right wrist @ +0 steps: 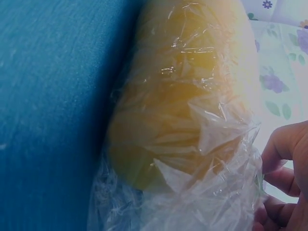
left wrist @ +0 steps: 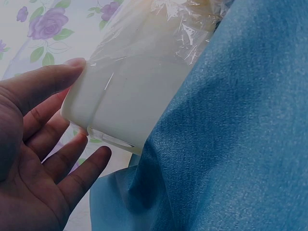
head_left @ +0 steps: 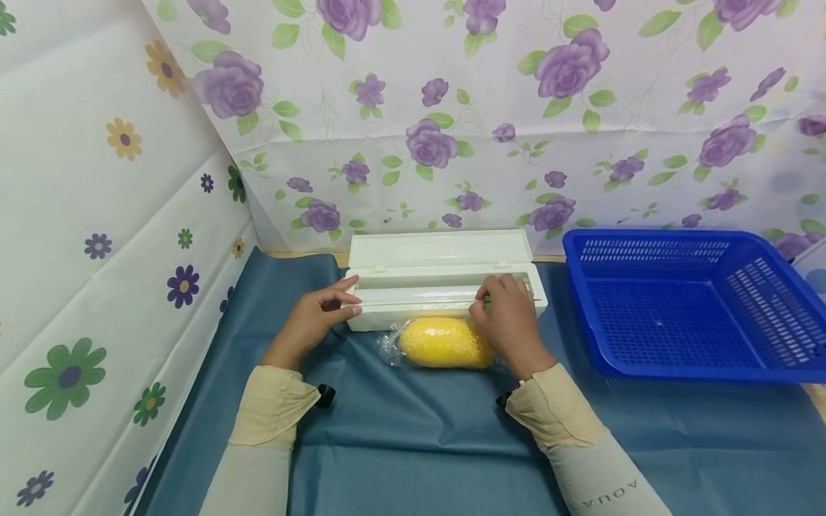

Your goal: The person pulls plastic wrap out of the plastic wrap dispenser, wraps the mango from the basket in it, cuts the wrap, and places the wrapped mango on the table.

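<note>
A white cling film dispenser (head_left: 445,251) stands with its lid tipped back, and a roll of film (head_left: 416,294) lies inside. At its left end my left hand (head_left: 308,319) grips the box, thumb at the front corner and fingers over the end; the left wrist view shows the thumb on the box corner (left wrist: 77,98). My right hand (head_left: 510,319) pinches a small green slider (head_left: 488,301) at the right part of the box's front edge. Just before the box lies a yellow oblong thing (head_left: 444,342) wrapped in clear film, large in the right wrist view; its kind cannot be told.
To the right stands a blue plastic basket (head_left: 652,322) with slotted walls. A blue-green cloth (head_left: 413,459) with folds covers the table. Flowered sheets (head_left: 432,143) hang behind and at the left, close to the box's back.
</note>
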A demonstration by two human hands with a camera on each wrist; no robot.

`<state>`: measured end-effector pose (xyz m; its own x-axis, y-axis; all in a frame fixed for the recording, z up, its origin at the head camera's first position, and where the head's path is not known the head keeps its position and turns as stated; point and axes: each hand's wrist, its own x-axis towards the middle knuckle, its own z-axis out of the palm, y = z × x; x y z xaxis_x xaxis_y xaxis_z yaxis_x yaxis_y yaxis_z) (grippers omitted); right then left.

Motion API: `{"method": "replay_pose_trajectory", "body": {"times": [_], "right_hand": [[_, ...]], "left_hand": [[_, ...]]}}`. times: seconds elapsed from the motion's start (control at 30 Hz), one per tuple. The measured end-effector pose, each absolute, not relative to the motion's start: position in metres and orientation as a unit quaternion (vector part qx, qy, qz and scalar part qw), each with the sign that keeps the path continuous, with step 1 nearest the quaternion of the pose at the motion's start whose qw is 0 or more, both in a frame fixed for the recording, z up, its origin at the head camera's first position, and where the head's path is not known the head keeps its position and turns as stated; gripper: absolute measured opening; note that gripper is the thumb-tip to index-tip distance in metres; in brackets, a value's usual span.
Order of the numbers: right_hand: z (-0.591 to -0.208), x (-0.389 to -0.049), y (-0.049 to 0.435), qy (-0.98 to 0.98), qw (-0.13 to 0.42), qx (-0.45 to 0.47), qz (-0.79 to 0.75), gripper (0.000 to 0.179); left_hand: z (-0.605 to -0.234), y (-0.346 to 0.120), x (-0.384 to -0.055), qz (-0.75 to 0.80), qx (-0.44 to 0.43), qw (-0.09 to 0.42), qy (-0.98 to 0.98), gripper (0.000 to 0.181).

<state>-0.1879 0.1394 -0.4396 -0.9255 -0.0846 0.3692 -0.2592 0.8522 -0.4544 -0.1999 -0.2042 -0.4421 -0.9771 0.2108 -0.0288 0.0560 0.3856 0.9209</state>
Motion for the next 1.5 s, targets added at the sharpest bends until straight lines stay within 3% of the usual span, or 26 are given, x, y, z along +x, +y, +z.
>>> {"method": "replay_pose_trajectory", "body": {"times": [1.5], "right_hand": [[-0.439, -0.187, 0.1439, -0.952, 0.154, 0.069, 0.254, 0.004]], "left_hand": [[-0.4431, -0.2045, -0.2004, 0.548, 0.082, 0.069, 0.83, 0.029]]}}
